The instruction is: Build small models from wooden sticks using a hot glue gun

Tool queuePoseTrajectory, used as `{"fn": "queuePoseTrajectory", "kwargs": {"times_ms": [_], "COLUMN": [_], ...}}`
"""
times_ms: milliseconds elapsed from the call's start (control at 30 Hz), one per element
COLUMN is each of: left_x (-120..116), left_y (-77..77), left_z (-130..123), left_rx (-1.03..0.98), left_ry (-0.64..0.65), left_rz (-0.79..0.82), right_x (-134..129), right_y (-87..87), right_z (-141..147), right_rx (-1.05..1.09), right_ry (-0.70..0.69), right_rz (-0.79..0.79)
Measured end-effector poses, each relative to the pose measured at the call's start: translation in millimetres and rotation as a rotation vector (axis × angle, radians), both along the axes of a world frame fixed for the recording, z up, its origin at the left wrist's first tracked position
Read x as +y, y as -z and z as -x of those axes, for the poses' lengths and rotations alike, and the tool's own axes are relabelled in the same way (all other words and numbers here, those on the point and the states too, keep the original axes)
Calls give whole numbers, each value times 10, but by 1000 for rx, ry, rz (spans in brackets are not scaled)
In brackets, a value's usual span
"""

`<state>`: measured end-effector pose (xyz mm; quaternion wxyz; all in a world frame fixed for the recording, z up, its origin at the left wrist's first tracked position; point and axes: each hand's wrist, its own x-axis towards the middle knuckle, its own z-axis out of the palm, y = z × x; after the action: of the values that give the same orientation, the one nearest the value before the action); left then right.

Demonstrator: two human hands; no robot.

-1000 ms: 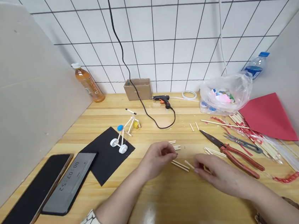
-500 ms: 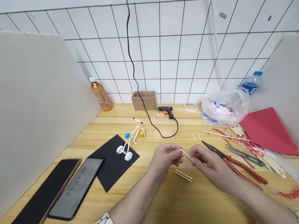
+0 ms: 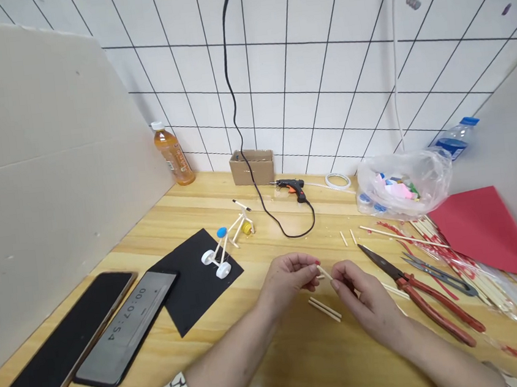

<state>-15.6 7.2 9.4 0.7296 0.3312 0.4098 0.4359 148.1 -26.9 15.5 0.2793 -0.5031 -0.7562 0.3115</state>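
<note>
A short wooden stick [image 3: 325,272] spans the gap between my two hands. My left hand [image 3: 289,278] pinches its left end, where a small red spot shows at the fingertips. My right hand [image 3: 360,290] closes thumb and fingers on its other end. Another bit of pale stick shows just under the left fingertips. On the table below the hands lie two short sticks [image 3: 325,309] side by side. To the left, a small stick model [image 3: 222,250] with white wheels and a blue disc stands partly on black paper [image 3: 186,299].
Red-handled pliers [image 3: 430,308], thread snips [image 3: 440,273] and bundled chopsticks [image 3: 475,275] lie right, beside red paper [image 3: 488,231]. At the back are a glue gun [image 3: 292,187], a cardboard box [image 3: 253,169] and a plastic bag of scraps [image 3: 405,184]. Two phones [image 3: 129,330] lie left.
The whole view has shifted slightly, with things on the right appearing farther right. Both hands keep hold of the stick in nearly the same pose. The phone timer has advanced.
</note>
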Motion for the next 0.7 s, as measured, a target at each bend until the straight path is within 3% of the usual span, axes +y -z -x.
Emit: {"fn": "queuePoseTrajectory", "kwargs": {"times_ms": [700], "left_x": [-50], "left_y": [-24], "left_z": [-15], "left_rx": [12], "left_ry": [24], "left_rz": [-40], "right_x": [15], "right_y": [47], "right_z": [5], "right_rx": [-54], "right_ry": [55], "right_rz": [-114]}}
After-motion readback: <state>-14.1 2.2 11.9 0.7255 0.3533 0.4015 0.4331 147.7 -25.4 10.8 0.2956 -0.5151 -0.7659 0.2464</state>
